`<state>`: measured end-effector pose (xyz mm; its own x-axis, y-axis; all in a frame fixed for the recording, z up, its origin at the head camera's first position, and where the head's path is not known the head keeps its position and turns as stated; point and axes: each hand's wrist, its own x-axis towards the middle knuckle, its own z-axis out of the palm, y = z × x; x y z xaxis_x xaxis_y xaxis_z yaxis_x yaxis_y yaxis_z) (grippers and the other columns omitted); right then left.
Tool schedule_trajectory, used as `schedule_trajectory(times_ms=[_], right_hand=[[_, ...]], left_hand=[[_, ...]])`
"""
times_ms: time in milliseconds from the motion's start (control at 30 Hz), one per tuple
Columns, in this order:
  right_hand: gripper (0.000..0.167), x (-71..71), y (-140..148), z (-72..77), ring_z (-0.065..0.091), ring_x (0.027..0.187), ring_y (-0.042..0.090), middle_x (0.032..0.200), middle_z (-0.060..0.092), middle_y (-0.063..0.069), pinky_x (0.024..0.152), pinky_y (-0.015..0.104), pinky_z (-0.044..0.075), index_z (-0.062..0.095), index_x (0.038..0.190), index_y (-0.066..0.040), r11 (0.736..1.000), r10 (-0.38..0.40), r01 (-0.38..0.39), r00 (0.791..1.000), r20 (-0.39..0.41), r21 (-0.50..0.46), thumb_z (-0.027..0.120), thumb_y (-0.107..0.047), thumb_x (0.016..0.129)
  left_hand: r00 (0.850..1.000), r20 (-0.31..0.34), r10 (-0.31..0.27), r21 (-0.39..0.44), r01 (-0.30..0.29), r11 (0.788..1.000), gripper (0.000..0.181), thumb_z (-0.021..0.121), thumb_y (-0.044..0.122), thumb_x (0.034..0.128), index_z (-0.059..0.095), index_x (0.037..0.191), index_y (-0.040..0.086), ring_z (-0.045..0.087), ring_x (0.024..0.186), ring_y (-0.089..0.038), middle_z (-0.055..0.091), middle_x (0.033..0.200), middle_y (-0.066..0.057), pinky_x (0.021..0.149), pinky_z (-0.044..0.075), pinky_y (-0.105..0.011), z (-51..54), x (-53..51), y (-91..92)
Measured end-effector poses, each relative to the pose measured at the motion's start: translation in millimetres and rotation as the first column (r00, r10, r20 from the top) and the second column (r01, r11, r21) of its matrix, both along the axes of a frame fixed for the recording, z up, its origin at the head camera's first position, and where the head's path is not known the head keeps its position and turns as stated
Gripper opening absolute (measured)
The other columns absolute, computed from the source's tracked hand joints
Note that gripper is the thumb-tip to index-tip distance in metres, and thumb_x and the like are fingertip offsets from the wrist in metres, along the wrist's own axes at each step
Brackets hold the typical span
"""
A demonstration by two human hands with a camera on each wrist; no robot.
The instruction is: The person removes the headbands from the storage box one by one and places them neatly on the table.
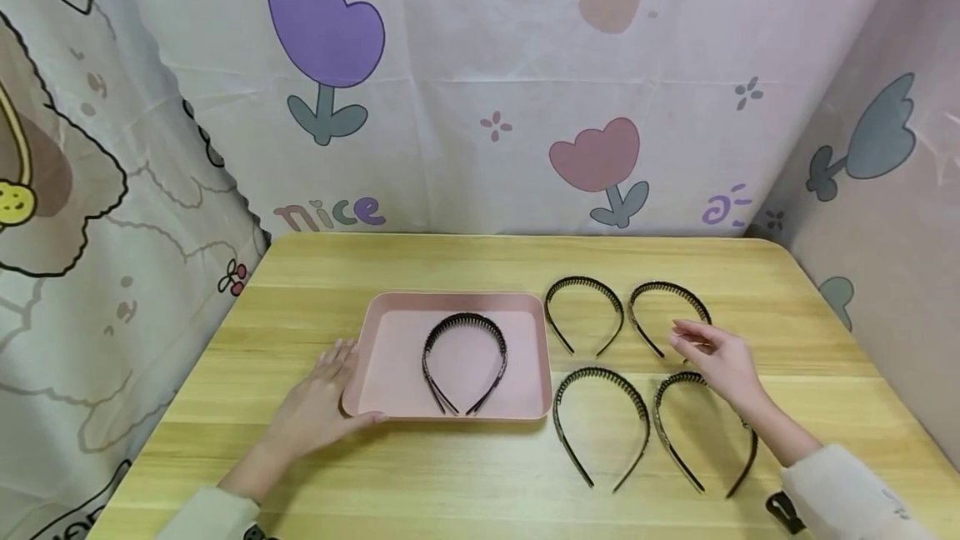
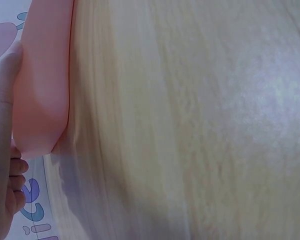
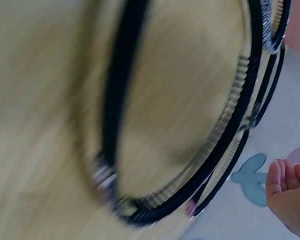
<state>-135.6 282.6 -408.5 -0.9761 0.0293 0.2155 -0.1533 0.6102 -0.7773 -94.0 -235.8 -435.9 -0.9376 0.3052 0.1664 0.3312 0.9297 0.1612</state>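
Observation:
A pink tray (image 1: 455, 415) lies on the table, with black toothed headband arcs (image 1: 467, 319) in it; doubled ends suggest more than one headband. My left hand (image 1: 318, 398) spans the tray's front left corner, thumb along its front wall (image 2: 42, 85) and fingers by the left side. My right hand (image 1: 716, 361) hovers over the right-hand headbands, fingers slightly bent, holding nothing. It partly hides the back right headband (image 1: 663, 284) and the front right headband (image 1: 663, 432). Left of these lie a back headband (image 1: 585, 280) and a front headband (image 1: 600, 372).
The wooden table (image 1: 300, 490) runs back to a hanging patterned cloth (image 1: 450, 173), with more cloth at both sides. A small black item (image 1: 783, 513) shows beside the right sleeve (image 1: 847, 494). In the right wrist view, the nearest headband (image 3: 122, 75) is blurred.

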Motion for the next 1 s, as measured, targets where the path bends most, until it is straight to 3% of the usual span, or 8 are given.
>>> schedule_trajectory(times_ms=[100, 233, 333, 433, 600, 733, 833, 1000], right_hand=[[0.038, -4.2, -11, 1.3, 0.054, 0.077, -0.018, 0.092, 0.069, -0.008, 0.068, 0.003, 0.049, 0.058, 0.115, 0.013, 0.998, 0.024, -0.024, 1.000, 0.001, -0.053, 0.064, -0.011, 0.086], [0.038, -9.5, -26, 4.2, 0.055, 0.079, -0.018, 0.091, 0.064, -0.022, 0.072, 0.002, 0.049, 0.057, 0.115, 0.014, 0.990, 0.048, -0.047, 0.999, 0.000, -0.130, 0.065, -0.008, 0.086], [0.037, -13.2, -39, 7.8, 0.055, 0.079, -0.017, 0.098, 0.071, 0.004, 0.072, 0.003, 0.049, 0.057, 0.115, 0.015, 0.986, 0.062, -0.060, 0.998, 0.007, -0.154, 0.064, -0.007, 0.085], [0.037, -17.8, -54, 11.0, 0.055, 0.079, -0.016, 0.109, 0.062, 0.031, 0.074, 0.004, 0.049, 0.056, 0.116, 0.014, 0.981, 0.091, -0.084, 0.995, 0.032, -0.176, 0.063, -0.005, 0.085], [0.036, -24.7, -85, 11.3, 0.055, 0.082, -0.013, 0.111, 0.061, 0.032, 0.078, 0.006, 0.049, 0.056, 0.117, 0.012, 0.962, 0.155, -0.140, 0.987, 0.047, -0.235, 0.063, -0.001, 0.084], [0.035, -28.3, -104, 11.3, 0.057, 0.083, -0.010, 0.110, 0.061, 0.032, 0.078, 0.007, 0.050, 0.057, 0.116, 0.013, 0.952, 0.188, -0.170, 0.981, 0.045, -0.255, 0.063, -0.001, 0.084], [0.035, -31.8, -115, 10.5, 0.061, 0.086, -0.002, 0.109, 0.062, 0.031, 0.078, 0.008, 0.050, 0.058, 0.115, 0.013, 0.947, 0.207, -0.186, 0.977, 0.053, -0.260, 0.064, -0.001, 0.083], [0.034, -37.9, -138, 6.9, 0.066, 0.093, 0.027, 0.107, 0.062, 0.033, 0.079, 0.014, 0.054, 0.057, 0.113, 0.015, 0.935, 0.239, -0.213, 0.969, 0.059, -0.285, 0.063, 0.004, 0.082]], left_hand=[[1.000, -0.006, -0.002, -0.003, 0.002, 1.000, 0.103, 0.066, 0.066, 0.0676, 0.043, 0.130, -0.013, 0.034, 0.132, -0.043, 0.038, 0.142, -0.027, 0.109, 0.033, -0.051, -2.0, -1.4, 1.6], [1.000, -0.014, -0.006, 0.002, 0.006, 1.000, 0.103, 0.066, 0.066, 0.0674, 0.044, 0.130, -0.013, 0.035, 0.132, -0.043, 0.038, 0.142, -0.027, 0.108, 0.034, -0.051, -2.5, -3.5, 2.9], [1.000, -0.009, -0.005, 0.004, 0.005, 1.000, 0.103, 0.066, 0.066, 0.0676, 0.043, 0.131, -0.013, 0.035, 0.131, -0.044, 0.038, 0.142, -0.027, 0.108, 0.034, -0.052, -0.7, -4.3, 2.8], [1.000, 0.005, 0.002, 0.003, -0.002, 1.000, 0.102, 0.066, 0.065, 0.0677, 0.043, 0.131, -0.012, 0.035, 0.131, -0.044, 0.037, 0.142, -0.027, 0.108, 0.034, -0.052, 1.4, -2.3, 1.6], [1.000, 0.007, 0.015, 0.000, -0.015, 1.000, 0.102, 0.066, 0.065, 0.0672, 0.044, 0.130, -0.013, 0.036, 0.131, -0.044, 0.039, 0.141, -0.027, 0.107, 0.035, -0.052, 2.7, 4.1, -2.1], [1.000, 0.009, 0.016, -0.001, -0.016, 1.000, 0.104, 0.065, 0.067, 0.0676, 0.043, 0.132, -0.012, 0.035, 0.132, -0.044, 0.038, 0.142, -0.027, 0.108, 0.034, -0.051, 0.3, 2.8, -2.0], [1.000, 0.008, 0.015, 0.000, -0.015, 1.000, 0.104, 0.065, 0.067, 0.0675, 0.043, 0.132, -0.012, 0.035, 0.132, -0.043, 0.038, 0.142, -0.027, 0.108, 0.034, -0.051, -0.9, 1.0, -0.9], [1.000, 0.005, 0.017, -0.004, -0.016, 1.000, 0.104, 0.065, 0.066, 0.0673, 0.043, 0.131, -0.012, 0.035, 0.132, -0.043, 0.038, 0.142, -0.027, 0.107, 0.034, -0.051, -0.5, 0.2, 0.0]])
